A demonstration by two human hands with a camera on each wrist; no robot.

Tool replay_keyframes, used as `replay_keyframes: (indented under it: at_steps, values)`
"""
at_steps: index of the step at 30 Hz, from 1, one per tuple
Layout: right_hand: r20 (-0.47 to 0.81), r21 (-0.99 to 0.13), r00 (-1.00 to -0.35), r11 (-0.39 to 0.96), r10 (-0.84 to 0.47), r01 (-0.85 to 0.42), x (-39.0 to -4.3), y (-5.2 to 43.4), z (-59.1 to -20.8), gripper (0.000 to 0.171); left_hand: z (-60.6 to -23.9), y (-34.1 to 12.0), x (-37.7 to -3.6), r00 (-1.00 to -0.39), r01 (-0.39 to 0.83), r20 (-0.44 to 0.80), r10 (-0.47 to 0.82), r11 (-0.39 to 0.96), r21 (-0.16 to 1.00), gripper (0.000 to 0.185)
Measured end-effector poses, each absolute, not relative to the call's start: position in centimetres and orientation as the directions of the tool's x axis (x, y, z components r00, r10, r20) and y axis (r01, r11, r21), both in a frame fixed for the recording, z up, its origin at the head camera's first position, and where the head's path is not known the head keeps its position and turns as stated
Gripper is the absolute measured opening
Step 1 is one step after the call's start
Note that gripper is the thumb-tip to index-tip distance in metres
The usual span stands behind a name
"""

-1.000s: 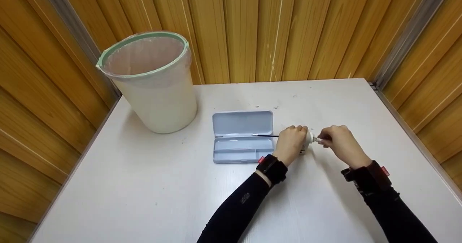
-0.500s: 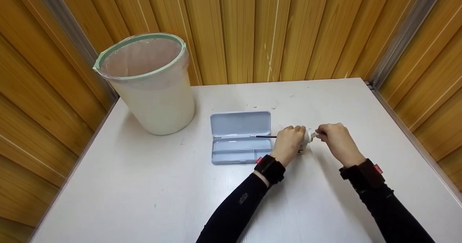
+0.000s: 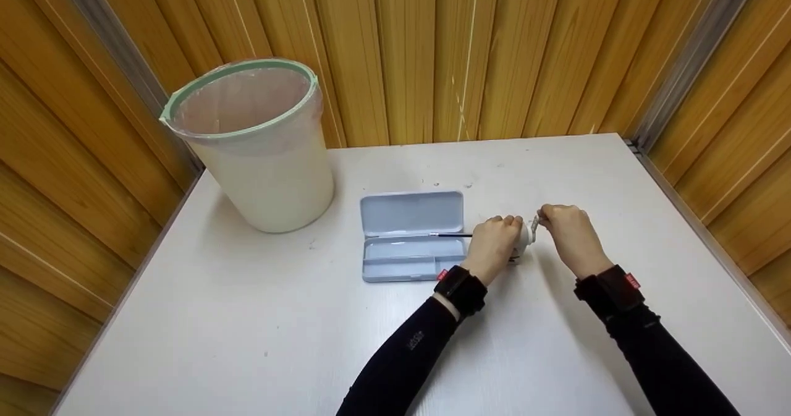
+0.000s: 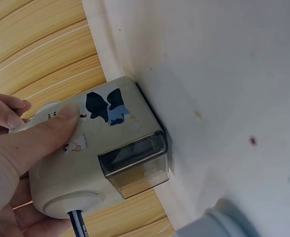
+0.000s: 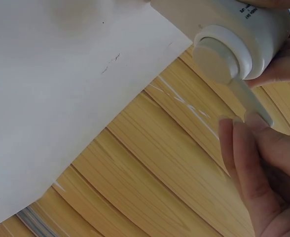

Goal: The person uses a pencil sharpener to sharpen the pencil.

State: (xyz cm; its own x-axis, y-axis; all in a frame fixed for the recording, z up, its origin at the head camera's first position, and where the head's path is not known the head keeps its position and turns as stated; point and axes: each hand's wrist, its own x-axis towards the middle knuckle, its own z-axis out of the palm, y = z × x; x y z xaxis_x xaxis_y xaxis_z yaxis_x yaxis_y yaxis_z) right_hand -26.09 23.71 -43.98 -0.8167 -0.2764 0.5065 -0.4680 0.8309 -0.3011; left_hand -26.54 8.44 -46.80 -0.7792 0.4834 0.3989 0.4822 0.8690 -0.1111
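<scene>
- Left hand wraps round a white pencil sharpener, thumb flat along its side; sharpener stands on the table, just right of the pencil case.
- Sharpener body: black-and-blue sticker on the side, clear shavings drawer at the bottom edge against the tabletop.
- Dark pencil sticks out of the sharpener's left end, running level over the case's hinge line; its near end shows in the left wrist view entering the round port.
- Right hand pinches the crank handle at the sharpener's right end, fingertips curled on the handle arm.
- Crank hub is a round white cap on the sharpener's end.
- Light blue pencil case lies open, lid flat toward the far side, tray toward the person; touching or just beside the left hand, can't tell which.
- White bin with green rim and clear liner stands at the far left of the table, well apart from the hands.
- Both wrists carry black straps; sleeves are black.
- Wood-panel walls on three sides of the table.
</scene>
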Motion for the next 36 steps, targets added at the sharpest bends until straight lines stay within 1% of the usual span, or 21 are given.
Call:
replay_keyframes:
  at_steps: [5,14,20,25,29,36]
  values:
    - [0.509,-0.297,-0.817,0.835,-0.272,-0.463,-27.1,23.7,-44.4,0.007,-47.1,8.5,-26.5,-0.770,0.487,0.412,0.486,0.866,-0.112,0.031]
    - [0.485,-0.315,-0.834,0.836,-0.264,-0.448,-28.4,23.6,-44.9,0.008,-47.0,8.5,-26.5,-0.775,0.476,0.412,0.479,0.872,-0.118,0.033]
    - [0.477,-0.307,-0.834,0.837,-0.276,-0.453,-29.1,23.7,-45.2,0.008,-46.9,8.4,-26.6,-0.772,0.475,0.415,0.481,0.871,-0.127,0.032]
    - [0.444,-0.317,-0.850,0.838,-0.283,-0.444,-29.6,23.8,-45.4,0.006,-46.9,8.4,-26.7,-0.777,0.471,0.407,0.480,0.872,-0.130,0.034]
    - [0.417,-0.322,-0.860,0.837,-0.294,-0.442,-30.0,24.0,-45.7,0.005,-47.1,8.6,-26.6,-0.777,0.463,0.414,0.474,0.876,-0.134,0.032]
    - [0.413,-0.350,-0.863,0.823,-0.292,-0.446,-30.5,24.1,-46.3,0.005,-47.0,8.5,-26.7,-0.770,0.464,0.424,0.477,0.875,-0.141,0.029]
